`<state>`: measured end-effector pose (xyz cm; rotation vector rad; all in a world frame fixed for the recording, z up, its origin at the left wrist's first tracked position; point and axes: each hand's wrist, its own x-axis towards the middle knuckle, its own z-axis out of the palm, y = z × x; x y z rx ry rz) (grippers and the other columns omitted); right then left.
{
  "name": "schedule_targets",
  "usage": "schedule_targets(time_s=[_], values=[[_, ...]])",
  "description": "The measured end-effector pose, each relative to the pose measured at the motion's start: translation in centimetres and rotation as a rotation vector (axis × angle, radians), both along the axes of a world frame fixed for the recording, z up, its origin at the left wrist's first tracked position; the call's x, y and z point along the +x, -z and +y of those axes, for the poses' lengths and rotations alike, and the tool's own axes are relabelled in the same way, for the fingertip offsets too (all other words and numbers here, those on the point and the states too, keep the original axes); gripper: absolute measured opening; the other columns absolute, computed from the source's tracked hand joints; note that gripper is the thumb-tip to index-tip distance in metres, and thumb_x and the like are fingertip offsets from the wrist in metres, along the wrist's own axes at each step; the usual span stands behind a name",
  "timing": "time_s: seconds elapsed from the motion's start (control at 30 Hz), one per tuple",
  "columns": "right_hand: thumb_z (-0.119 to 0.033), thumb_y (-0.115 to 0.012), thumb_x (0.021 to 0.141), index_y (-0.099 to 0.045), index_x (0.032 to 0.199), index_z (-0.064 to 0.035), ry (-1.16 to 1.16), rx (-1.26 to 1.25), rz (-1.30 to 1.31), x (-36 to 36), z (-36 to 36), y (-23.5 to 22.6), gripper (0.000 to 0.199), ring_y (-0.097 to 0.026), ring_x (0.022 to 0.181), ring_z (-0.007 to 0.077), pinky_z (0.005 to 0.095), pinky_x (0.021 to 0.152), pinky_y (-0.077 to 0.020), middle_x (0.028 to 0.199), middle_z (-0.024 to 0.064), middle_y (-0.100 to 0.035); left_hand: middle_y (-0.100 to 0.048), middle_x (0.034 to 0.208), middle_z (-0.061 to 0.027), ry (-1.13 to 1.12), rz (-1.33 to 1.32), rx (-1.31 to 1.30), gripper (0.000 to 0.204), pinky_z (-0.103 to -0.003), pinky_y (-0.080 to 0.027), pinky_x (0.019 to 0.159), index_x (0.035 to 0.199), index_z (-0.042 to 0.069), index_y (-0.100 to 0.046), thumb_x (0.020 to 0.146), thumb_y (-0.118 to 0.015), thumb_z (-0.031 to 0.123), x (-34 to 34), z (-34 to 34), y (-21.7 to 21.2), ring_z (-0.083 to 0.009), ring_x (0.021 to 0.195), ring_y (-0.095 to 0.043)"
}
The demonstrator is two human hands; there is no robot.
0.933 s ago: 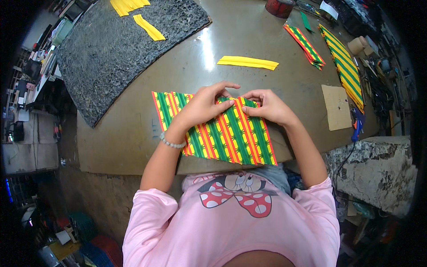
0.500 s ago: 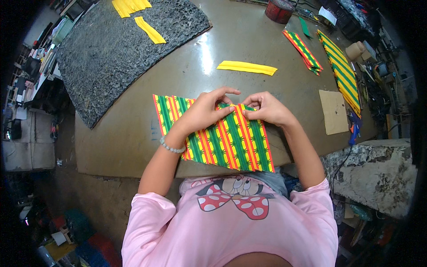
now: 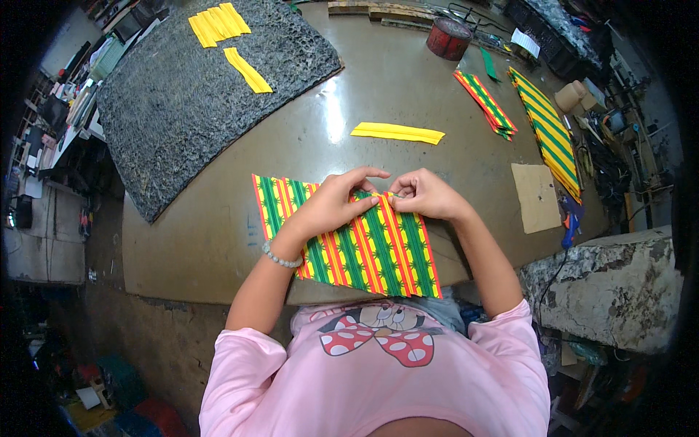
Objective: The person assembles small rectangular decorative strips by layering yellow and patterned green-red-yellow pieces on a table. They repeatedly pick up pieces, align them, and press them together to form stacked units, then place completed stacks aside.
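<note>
A striped sheet (image 3: pixel 400 255) in green, yellow and red with small dark leaf shapes lies at the table's near edge. Whether it is cloth or paper, I cannot tell. My left hand (image 3: pixel 336 204) wears a beaded bracelet (image 3: pixel 281 256) and rests over the sheet, its thumb and fingers pinching the top edge. Close beside it, my right hand (image 3: pixel 426 195) pinches the same edge with thumb and curled fingers. Some fingertips are hidden behind the edge. Beyond the hands lies a folded yellow strip (image 3: pixel 399 132).
A rough dark slab (image 3: pixel 211 109) at far left bears several yellow strips (image 3: pixel 220 25). To the right are striped strips (image 3: pixel 484 105), a green-and-yellow striped piece (image 3: pixel 546 131), brown card (image 3: pixel 536 197) and a blue glue gun (image 3: pixel 572 222). A red tin (image 3: pixel 448 39) stands at the back.
The view has tilted, so the table's things sit lower in the picture. My right hand's fingers have curled more and its thumb has come slightly nearer my left thumb along the sheet's edge.
</note>
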<state>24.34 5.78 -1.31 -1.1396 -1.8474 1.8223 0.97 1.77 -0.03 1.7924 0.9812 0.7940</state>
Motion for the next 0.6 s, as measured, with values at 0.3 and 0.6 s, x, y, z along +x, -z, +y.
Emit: schedule_targets(time_s=[0.3,0.6], values=[[-0.014,-0.071,0.092,-0.072,0.101,0.0037,-0.017,0.049,0.024,0.06,0.11,0.13,0.02,-0.061,0.081,0.0051,0.0229,0.074,-0.0508,0.088,0.0011,-0.07,-0.071,0.096,-0.0064,0.002,-0.01,-0.073,0.039,-0.029,-0.051,0.078,0.131,0.007,-0.061,0.093,-0.069,0.013,-0.23,-0.05,-0.14,-0.0116,0.087,-0.063],[-0.013,-0.07,0.091,-0.069,0.091,0.003,0.044,0.08,0.037,-0.39,-0.35,-0.22,0.016,-0.058,0.074,0.0025,0.0199,0.065,-0.0477,0.081,-0.0015,-0.067,-0.073,0.097,-0.0123,-0.019,0.005,-0.043,0.04,-0.032,-0.052,0.08,0.13,0.008,-0.06,0.091,-0.069,0.011,-0.31,-0.02,-0.03,-0.0175,0.088,-0.068]])
